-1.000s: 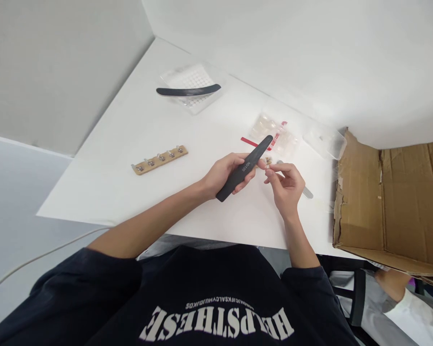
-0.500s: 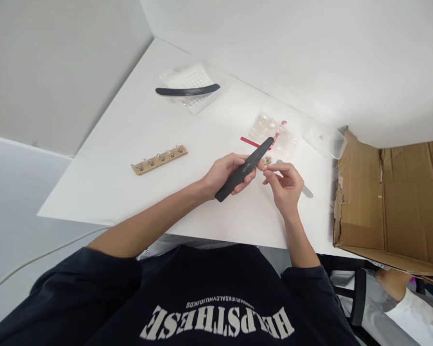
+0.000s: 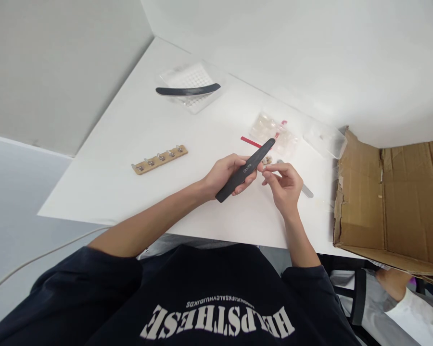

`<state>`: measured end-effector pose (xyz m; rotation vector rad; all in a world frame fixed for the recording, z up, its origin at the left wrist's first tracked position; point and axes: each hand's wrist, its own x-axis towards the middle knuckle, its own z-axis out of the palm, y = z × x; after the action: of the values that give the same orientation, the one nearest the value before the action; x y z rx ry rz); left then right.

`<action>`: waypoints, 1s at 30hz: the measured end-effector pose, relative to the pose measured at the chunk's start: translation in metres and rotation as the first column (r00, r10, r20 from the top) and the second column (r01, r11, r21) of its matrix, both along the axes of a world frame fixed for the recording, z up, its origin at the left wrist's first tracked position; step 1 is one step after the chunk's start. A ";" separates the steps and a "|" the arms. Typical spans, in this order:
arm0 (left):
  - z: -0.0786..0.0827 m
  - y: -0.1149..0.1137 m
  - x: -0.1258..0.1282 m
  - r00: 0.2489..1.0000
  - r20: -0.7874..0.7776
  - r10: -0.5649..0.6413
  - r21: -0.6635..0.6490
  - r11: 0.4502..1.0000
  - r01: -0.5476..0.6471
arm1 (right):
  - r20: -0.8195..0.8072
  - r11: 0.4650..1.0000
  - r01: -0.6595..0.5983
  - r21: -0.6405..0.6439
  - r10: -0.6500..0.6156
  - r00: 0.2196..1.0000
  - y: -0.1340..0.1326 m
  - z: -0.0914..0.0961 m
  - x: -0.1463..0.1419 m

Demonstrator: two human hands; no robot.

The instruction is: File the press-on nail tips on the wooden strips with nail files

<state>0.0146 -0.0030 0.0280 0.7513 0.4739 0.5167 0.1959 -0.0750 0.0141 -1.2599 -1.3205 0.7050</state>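
Observation:
A black nail file [image 3: 245,170] marked 80/120 slants across my left hand [image 3: 232,174], its thumb on top and fingers wrapped underneath. Close by on the right, my right hand [image 3: 286,186] pinches thumb and forefinger together at the left fingertips; whatever lies in the pinch is too small to make out. Just behind the fingers is a small wooden piece [image 3: 267,160] with a fitting on it, partly hidden. A grey flat stick [image 3: 307,192] pokes out from behind my right hand. Past the file's tip lies a clear packet [image 3: 274,132] of pale pieces with a red strip [image 3: 250,142].
A wooden strip [image 3: 160,159] with several metal clips lies to the left. Farther back, a black curved file [image 3: 187,90] rests on a clear packet [image 3: 198,74] of white dots. At right are a clear plastic box [image 3: 324,138] and an open cardboard box [image 3: 361,192]; another person's arm [image 3: 393,283] shows below.
Almost nothing differs. The file and both hands have shifted very slightly, and the right hand keeps its pinch at the left fingertips.

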 end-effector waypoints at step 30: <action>-0.002 0.001 -0.001 0.999 0.021 -0.041 -0.016 0.999 0.041 | -0.065 0.995 -0.045 -0.084 0.040 0.997 0.000 0.004 -0.002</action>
<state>0.0137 -0.0024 0.0265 0.7379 0.4420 0.4814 0.1940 -0.0753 0.0186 -1.2709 -1.2799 0.8326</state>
